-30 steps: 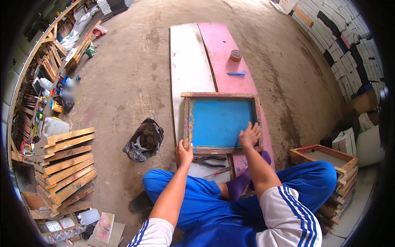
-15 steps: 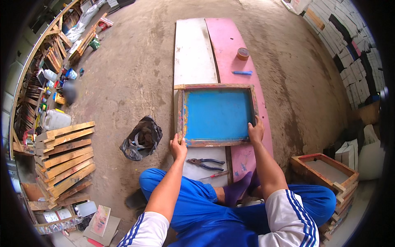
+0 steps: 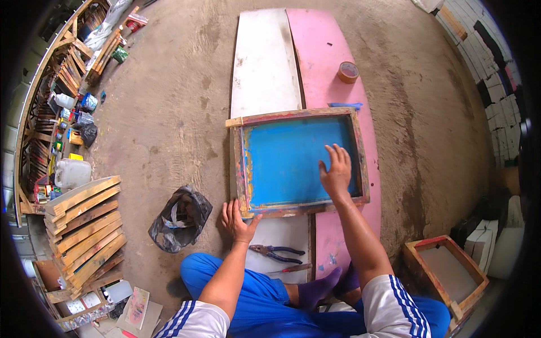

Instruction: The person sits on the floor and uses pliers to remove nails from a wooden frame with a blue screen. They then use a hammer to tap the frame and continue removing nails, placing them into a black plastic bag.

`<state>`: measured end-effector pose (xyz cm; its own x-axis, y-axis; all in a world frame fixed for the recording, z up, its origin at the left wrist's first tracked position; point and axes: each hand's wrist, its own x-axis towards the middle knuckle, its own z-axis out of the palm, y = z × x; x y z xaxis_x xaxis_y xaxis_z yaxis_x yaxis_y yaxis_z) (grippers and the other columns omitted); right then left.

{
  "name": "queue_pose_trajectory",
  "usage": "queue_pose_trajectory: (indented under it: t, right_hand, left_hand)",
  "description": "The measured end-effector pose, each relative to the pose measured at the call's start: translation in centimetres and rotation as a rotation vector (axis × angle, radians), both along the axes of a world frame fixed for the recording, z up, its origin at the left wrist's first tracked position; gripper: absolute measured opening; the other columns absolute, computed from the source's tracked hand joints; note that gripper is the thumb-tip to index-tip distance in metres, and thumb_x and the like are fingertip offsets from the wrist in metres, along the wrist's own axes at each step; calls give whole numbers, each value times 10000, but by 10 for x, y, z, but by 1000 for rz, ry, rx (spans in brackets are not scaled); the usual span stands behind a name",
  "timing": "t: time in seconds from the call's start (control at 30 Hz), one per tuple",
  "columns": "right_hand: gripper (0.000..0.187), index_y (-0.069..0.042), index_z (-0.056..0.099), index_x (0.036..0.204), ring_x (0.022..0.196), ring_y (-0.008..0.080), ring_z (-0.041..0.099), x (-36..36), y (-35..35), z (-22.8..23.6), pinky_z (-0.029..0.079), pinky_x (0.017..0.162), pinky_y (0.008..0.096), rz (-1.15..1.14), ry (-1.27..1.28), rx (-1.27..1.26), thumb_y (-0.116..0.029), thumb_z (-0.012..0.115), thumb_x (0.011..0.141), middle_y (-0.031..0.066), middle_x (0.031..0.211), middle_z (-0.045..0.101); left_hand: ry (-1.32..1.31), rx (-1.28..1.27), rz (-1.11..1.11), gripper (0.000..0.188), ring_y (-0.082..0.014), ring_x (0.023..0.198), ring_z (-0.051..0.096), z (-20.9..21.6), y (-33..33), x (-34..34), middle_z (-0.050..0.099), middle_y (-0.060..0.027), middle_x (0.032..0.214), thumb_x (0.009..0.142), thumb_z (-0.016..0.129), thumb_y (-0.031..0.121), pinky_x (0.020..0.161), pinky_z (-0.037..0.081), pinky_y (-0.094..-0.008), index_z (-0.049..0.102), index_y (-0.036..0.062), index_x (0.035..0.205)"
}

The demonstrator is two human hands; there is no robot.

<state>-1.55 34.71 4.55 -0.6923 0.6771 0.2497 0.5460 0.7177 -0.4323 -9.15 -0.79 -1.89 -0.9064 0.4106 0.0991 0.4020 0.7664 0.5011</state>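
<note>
A wooden screen-printing frame [image 3: 363, 169] with blue mesh [image 3: 282, 163] lies flat on the white and pink boards in front of me. My left hand [image 3: 238, 221] rests at its near left corner, fingers spread along the outside and thumb by the near edge. Over the right part of the mesh is my right hand [image 3: 336, 172], fingers stretched out and holding nothing; whether it touches the mesh I cannot tell. Dark-handled pliers [image 3: 277, 253] and a thin tool with a red handle [image 3: 293, 268] lie between the frame and my crossed legs.
Beyond the frame are a roll of brown tape [image 3: 348, 72] and a blue cutter-like tool [image 3: 345, 105]. A black plastic bag [image 3: 180, 218] stands open on the floor at left. Stacked wooden frames [image 3: 87, 231] rise farther left; another frame stack [image 3: 448, 270] stands at right.
My right hand has left the frame's right edge and moved over the mesh, fingers opening. My left hand has loosened and spread at the corner. The frame appears slightly nearer and tilted.
</note>
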Motion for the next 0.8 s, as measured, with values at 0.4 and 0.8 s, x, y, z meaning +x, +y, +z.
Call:
queue_pose_trajectory:
  t: [0.4, 0.8]
  right_hand:
    - [565, -117, 578, 1445, 1431, 423, 448, -116, -66, -15, 347, 1178, 567, 419, -188, -105, -342, 705, 942, 212, 1527, 506]
    - [667, -194, 474, 1559, 1517, 401, 346, -123, -71, 0, 315, 1197, 590, 503, -529, -136, -372, 688, 952, 193, 1651, 360]
  left_hand:
    - [-47, 5, 39, 1143, -478, 1526, 304, 2, 11, -7, 447, -223, 1593, 744, 612, 893, 1228, 196, -645, 530, 25, 1483]
    - [-83, -71, 66, 1175, -458, 1527, 314, -13, 8, -5, 487, -196, 1568, 712, 537, 960, 1234, 198, -648, 615, -5, 1377]
